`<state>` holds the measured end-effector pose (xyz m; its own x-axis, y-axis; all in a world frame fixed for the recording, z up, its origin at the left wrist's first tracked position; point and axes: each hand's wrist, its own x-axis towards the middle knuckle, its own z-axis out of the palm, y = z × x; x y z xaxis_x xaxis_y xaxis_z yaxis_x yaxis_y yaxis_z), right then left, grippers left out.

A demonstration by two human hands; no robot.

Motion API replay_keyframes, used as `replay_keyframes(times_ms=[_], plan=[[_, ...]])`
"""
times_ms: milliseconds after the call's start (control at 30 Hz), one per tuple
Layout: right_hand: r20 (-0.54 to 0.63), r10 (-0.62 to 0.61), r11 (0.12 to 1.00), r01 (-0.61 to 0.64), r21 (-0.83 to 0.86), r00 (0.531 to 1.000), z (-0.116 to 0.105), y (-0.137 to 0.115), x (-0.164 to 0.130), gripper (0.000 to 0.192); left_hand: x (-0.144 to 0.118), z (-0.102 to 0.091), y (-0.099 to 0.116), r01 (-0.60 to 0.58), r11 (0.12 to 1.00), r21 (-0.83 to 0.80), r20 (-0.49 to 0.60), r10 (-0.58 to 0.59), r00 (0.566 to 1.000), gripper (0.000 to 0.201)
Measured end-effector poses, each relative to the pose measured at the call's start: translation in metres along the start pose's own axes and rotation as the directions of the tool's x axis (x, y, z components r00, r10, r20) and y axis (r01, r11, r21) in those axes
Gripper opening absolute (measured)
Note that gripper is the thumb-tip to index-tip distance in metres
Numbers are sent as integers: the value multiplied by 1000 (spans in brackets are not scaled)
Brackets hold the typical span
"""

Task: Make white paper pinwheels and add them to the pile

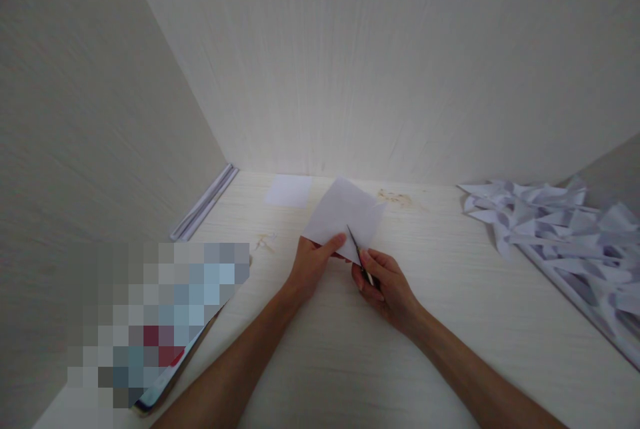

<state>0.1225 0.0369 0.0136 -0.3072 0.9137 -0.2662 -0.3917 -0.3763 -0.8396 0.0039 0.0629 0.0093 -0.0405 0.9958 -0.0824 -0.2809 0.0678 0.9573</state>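
Pale wood desk boxed in by plain panels, and dead centre sits a folded white paper just ahead of both hands. Left hand pinches its near left corner, thumb on top. Right hand is closed around scissors — blades angled up-left into the paper's near edge. Cut paper scraps are piled off right.

White folded paper centre frame, white paper scraps at right, pale cream wood-grain table, brown stain upper centre.
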Motion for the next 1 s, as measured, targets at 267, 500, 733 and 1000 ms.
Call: replay_keyframes(times_ms=[267, 500, 733, 1000], plan=[[-13, -4, 1000, 4, 7, 1000, 1, -1, -1, 37, 1, 1, -3, 33, 997, -65, 5, -33, 999, 22], [-16, -13, 1000, 13, -11, 1000, -2, 3, 1, 35, 5, -3, 1, 26, 989, -148, -104, -42, 994, 24], [17, -4, 1000, 4, 2, 1000, -4, 2, 0, 32, 11, -12, 9, 9, 978, -210, -285, -70, 956, 21], [44, -19, 1000, 18, 14, 999, -4, -1, 0, 27, 14, -10, 6, -109, 933, -343, -348, -18, 937, 24]])
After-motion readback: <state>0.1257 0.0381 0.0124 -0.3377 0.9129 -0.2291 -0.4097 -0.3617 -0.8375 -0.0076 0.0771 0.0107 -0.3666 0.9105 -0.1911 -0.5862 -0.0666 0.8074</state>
